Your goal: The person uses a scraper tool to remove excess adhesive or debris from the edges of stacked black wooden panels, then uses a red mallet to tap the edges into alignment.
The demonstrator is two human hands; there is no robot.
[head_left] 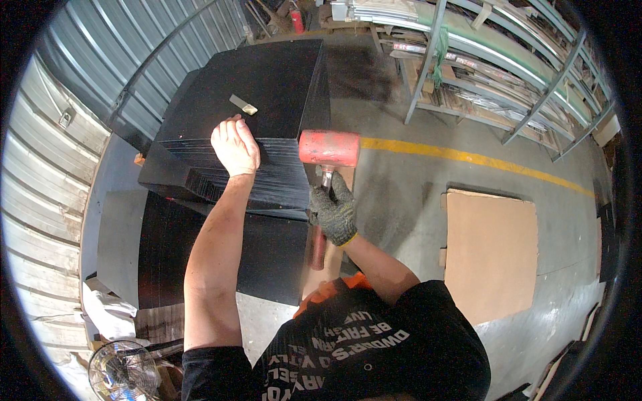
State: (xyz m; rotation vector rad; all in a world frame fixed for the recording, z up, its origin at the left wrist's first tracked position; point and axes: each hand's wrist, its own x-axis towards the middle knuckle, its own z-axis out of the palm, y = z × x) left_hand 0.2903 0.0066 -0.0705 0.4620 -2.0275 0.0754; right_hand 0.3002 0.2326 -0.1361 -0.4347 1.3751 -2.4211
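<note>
My bare left hand (235,146) is curled closed at the near top edge of a tall stack of black sheets (267,80). Its fingertips are hidden, so whether it grips the top sheet or something small cannot be made out. Just beyond it, a short flat grey piece with a pale yellowish end (243,104) lies on the stack. My right hand (333,208), in a grey knit glove with a yellow cuff, is wrapped round the handle of a red mallet (329,148). The mallet's scuffed head is beside the stack's right near corner, its handle pointing back toward me.
More black sheets (267,257) lie lower, nearer me. Corrugated metal wall (47,200) bounds the left; a fan (124,371) stands at lower left. Flat cardboard (495,254) lies on the floor at right. A rack of long stock (495,87) stands far right, beyond a yellow floor line (461,156).
</note>
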